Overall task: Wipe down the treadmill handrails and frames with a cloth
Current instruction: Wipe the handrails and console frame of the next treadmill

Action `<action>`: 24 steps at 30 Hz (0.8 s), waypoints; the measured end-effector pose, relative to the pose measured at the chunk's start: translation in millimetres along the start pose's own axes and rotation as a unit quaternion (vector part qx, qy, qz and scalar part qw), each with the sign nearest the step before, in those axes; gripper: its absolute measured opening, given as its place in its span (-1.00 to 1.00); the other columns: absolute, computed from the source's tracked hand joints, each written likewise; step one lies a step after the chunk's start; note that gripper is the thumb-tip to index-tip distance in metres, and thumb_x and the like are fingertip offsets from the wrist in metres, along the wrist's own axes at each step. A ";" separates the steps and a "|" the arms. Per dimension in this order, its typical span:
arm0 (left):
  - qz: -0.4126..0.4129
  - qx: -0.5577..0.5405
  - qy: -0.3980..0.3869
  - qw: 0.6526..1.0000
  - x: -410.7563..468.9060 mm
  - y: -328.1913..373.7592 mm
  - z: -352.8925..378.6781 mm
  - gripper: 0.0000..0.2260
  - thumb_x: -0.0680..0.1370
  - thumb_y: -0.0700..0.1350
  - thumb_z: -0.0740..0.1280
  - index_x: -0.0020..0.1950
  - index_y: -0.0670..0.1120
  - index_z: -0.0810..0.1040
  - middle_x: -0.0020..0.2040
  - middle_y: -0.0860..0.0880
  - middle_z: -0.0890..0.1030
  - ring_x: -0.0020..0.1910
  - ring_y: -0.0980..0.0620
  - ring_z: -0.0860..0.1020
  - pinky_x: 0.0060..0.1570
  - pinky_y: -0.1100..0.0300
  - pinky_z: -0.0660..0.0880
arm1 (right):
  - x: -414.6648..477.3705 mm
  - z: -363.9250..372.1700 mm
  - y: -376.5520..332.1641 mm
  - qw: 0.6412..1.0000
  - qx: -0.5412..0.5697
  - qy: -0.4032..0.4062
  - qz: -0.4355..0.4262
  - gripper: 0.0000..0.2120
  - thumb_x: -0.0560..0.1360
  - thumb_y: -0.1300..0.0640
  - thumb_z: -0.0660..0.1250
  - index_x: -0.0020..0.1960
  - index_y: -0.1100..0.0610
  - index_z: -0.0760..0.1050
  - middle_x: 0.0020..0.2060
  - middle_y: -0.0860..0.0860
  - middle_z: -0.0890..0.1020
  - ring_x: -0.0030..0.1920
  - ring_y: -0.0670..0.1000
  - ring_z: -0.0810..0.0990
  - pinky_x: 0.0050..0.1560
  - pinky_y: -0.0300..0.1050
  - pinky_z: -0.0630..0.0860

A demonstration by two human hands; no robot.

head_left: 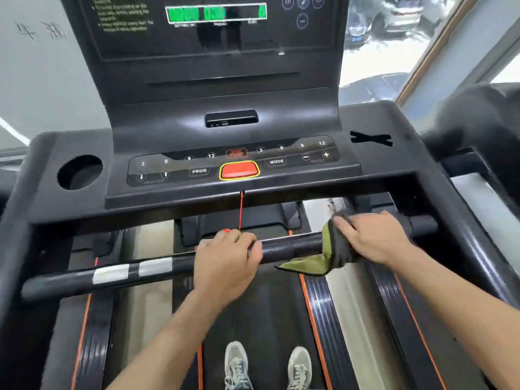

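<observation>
I stand on a black treadmill facing its console [233, 161]. A black front handrail [289, 247] runs across below the console, with strips of white tape on its left part. My left hand [225, 263] grips the rail near its middle, fingers curled over the top. My right hand [374, 237] holds a dark grey and olive-green cloth [323, 257] wrapped over the rail further right, and a green corner hangs down below the bar.
A red safety cord [241, 211] hangs from the console down to my left hand. A round cup holder [79, 172] sits at the console's left. Side rails [478, 249] run back on both sides. My grey shoes [239, 367] stand on the belt. Windows lie ahead.
</observation>
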State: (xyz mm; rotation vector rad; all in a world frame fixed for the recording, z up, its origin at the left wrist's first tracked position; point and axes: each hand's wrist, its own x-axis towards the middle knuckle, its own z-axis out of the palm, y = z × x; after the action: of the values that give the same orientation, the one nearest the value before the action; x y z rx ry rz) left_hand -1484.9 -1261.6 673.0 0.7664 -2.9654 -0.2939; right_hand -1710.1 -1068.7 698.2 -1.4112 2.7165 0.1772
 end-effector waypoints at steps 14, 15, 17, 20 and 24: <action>-0.013 -0.011 -0.069 0.997 10.8 2.0 -16.2 -0.70 0.65 0.06 -0.03 0.11 0.11 0.48 -0.05 0.11 0.55 0.01 0.03 0.50 -0.05 0.08 0.38 | -7.0 15.5 -8.0 0.996 -0.010 0.069 0.058 -0.53 0.58 -0.22 0.04 -0.22 0.07 0.52 -0.33 0.03 0.63 -0.20 0.13 0.62 -0.15 -0.01 0.46; -0.018 -0.010 -0.068 0.997 11.5 3.5 -16.5 -0.72 0.65 0.05 -0.02 0.12 0.11 0.49 -0.04 0.11 0.55 0.02 0.04 0.50 -0.03 0.10 0.36 | -10.0 11.3 9.3 0.994 -0.042 0.062 0.081 -0.65 0.59 -0.11 0.13 -0.13 0.07 0.57 -0.30 0.04 0.66 -0.18 0.16 0.64 -0.16 0.00 0.50; -0.025 -0.013 -0.058 0.998 12.6 9.1 -17.3 -0.75 0.65 0.00 0.03 0.15 0.10 0.48 0.01 0.12 0.54 0.08 0.04 0.49 0.08 0.12 0.30 | -8.8 2.5 22.2 0.989 -0.089 0.035 0.113 -0.78 0.61 0.00 0.17 0.07 0.05 0.56 -0.21 0.02 0.69 -0.13 0.15 0.66 -0.14 -0.04 0.52; 0.025 -0.065 -0.022 0.997 17.1 36.7 -15.5 -0.62 0.53 -0.19 0.22 0.34 0.04 0.43 0.23 0.06 0.48 0.22 -0.01 0.44 0.27 0.11 0.31 | -0.2 2.9 -18.5 0.991 -0.106 0.031 0.075 -0.91 0.45 0.08 0.36 -0.06 0.05 0.50 -0.39 0.03 0.62 -0.35 0.13 0.64 -0.33 -0.11 0.43; 0.110 -0.187 0.028 0.976 17.7 90.9 1.2 -0.50 0.44 -0.14 0.14 0.39 -0.11 0.48 0.39 -0.09 0.47 0.35 -0.06 0.45 0.31 0.05 0.43 | -8.1 16.1 -77.1 0.986 0.102 0.116 -0.057 -0.89 0.37 0.08 0.26 -0.27 0.05 0.54 -0.44 -0.01 0.58 -0.39 0.09 0.57 -0.34 -0.09 0.38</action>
State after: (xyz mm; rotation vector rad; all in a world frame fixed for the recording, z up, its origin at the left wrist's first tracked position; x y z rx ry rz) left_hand -1543.5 -1192.1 690.3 0.3905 -2.7793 -0.7701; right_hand -1642.1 -1104.0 678.1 -1.6089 2.7208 -0.2815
